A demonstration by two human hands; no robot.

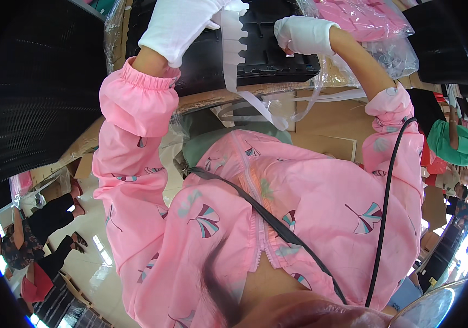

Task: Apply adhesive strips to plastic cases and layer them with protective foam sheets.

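My left hand (pixel 182 27), in a white glove, is at the top of the view with its fingers closed on a white strip (pixel 230 52). One edge of the strip is notched like teeth. From my fingers it hangs over a black moulded plastic piece (pixel 266 65), and its lower end curls down past the table edge. To the right, my gloved right hand (pixel 306 35) is curled in above the same black piece. Its fingers point down and inward, and whatever they hold is hidden.
Clear plastic bags with pink contents (pixel 362 22) lie beyond my right hand. Cardboard (pixel 321 123) is below the table edge. A large black ribbed panel (pixel 42 82) stands at the left. Other people are at the far left and right, one in a green top (pixel 452 143).
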